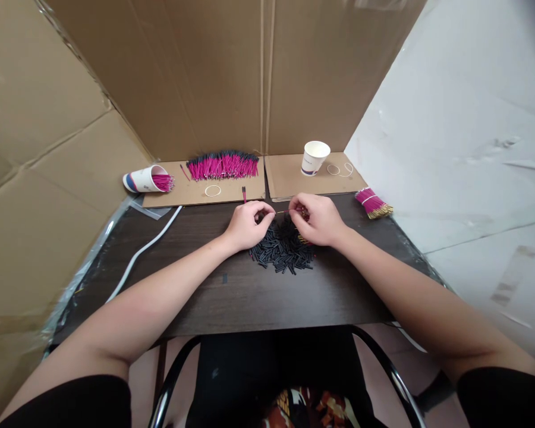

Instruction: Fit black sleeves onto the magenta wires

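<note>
Over a pile of short black tubes (pixel 283 252), my two hands face each other with closed fingertips. My right hand (pixel 320 220) pinches a thin magenta wire (pixel 282 211) whose gold tip points left. More gold-tipped magenta wires (pixel 303 239) show beneath that palm; whether they are held or lying there, I cannot tell. My left hand (pixel 250 226) has thumb and forefinger pressed together at the wire's tip; anything between them is too small to make out. Just behind its knuckles, a magenta piece with black ends (pixel 244 194) sticks up.
Black-capped magenta wires (pixel 223 165) lie in a row on a cardboard sheet (pixel 187 193). A tipped paper cup (pixel 139 180) holds magenta wires at left. An upright cup (pixel 315 158), rubber bands (pixel 341 170) and a tied wire bundle (pixel 373 203) sit right. Cardboard walls the back.
</note>
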The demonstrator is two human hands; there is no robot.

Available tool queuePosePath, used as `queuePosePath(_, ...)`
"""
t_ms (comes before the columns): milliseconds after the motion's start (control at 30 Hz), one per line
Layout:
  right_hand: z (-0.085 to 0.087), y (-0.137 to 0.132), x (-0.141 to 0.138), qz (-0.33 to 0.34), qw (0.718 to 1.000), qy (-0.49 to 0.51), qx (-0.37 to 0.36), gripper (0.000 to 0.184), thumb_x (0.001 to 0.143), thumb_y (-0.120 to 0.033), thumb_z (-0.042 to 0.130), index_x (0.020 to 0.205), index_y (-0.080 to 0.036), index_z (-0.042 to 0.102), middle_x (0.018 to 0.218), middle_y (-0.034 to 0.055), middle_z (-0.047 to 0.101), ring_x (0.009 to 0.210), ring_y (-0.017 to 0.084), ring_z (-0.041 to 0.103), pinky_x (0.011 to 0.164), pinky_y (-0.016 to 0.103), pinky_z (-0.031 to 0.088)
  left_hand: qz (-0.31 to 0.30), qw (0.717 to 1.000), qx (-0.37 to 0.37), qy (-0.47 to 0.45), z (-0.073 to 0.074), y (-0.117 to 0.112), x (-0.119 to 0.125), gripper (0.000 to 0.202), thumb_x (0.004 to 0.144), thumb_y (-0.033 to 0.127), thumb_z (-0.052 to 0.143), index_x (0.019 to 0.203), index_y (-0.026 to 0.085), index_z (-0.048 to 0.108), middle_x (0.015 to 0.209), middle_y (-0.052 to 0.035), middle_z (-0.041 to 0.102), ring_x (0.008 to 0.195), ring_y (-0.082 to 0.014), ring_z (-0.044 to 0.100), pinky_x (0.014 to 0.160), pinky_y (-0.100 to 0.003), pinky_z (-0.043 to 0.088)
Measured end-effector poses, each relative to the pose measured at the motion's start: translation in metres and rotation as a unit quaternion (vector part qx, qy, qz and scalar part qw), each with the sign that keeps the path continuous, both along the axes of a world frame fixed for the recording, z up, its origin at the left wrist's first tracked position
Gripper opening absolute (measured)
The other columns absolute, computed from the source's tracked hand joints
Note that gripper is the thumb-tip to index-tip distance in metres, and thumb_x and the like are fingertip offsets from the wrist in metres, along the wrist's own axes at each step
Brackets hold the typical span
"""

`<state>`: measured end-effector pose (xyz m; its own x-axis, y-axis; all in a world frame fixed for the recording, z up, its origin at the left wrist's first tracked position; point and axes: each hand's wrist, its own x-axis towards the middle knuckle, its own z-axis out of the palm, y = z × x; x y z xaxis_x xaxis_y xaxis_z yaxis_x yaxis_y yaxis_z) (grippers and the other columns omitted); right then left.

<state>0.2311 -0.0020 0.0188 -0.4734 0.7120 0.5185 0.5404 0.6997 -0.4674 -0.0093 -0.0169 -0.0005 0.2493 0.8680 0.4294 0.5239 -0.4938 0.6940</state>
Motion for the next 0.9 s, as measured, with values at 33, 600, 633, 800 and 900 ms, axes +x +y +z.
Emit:
queuePosePath(33,0.000,0.000,0.000,0.000,1.000,-0.002,-0.004,0.004,0.096,-0.022,0.062,0.092,-0.023,0.064,0.079,0.0024,0.068,0.069,0.019,0.057,0.070,0.035,0.043,-0.011,1.000,0.008,0.015,-0.001,0.000,0.000,0.010,0.099,0.022,0.071,0.094,0.019,0.080,0.088,-0.0053,0.078,0.078,-0.0192,0.064,0.079,-0.036,0.053)
queuePosePath(600,-0.001,0.000,0.000,0.004,1.000,0.000,0.002,0.002,0.093,-0.022,0.062,0.091,-0.022,0.063,0.079,0.0024,0.069,0.069,0.019,0.058,0.070,0.034,0.043,-0.263,0.956,-0.001,0.134,0.016,-0.008,-0.010,0.015,0.081,0.026,0.077,0.082,0.023,0.062,0.083,-0.0040,0.061,0.086,-0.0251,0.057,0.082,-0.041,0.049)
queuePosePath(633,-0.001,0.000,0.000,0.004,1.000,-0.001,0.000,0.002,0.093,-0.022,0.062,0.091,-0.022,0.063,0.080,0.0025,0.069,0.070,0.019,0.059,0.070,0.034,0.043,-0.265,0.954,-0.004,0.137,0.016,-0.008,-0.010,0.014,0.081,0.026,0.076,0.082,0.023,0.062,0.083,-0.0041,0.061,0.085,-0.0249,0.057,0.081,-0.041,0.049)
queuePosePath(800,-0.002,0.001,0.000,0.008,1.000,0.000,-0.001,0.002,0.092,-0.022,0.062,0.091,-0.023,0.063,0.079,0.0023,0.069,0.069,0.019,0.059,0.070,0.035,0.044,-0.268,0.956,-0.011,0.116,0.015,-0.008,-0.009,0.007,0.085,0.025,0.073,0.079,0.023,0.068,0.081,-0.0045,0.064,0.081,-0.0234,0.060,0.079,-0.040,0.051)
queuePosePath(900,-0.002,0.001,0.000,0.005,1.000,-0.003,-0.005,0.002,0.093,-0.022,0.063,0.091,-0.023,0.063,0.079,0.0026,0.069,0.069,0.020,0.058,0.070,0.035,0.044,-0.254,0.963,-0.027,0.085,0.014,-0.008,-0.007,0.009,0.088,0.027,0.072,0.080,0.023,0.075,0.080,-0.0050,0.069,0.079,-0.0222,0.064,0.075,-0.038,0.052)
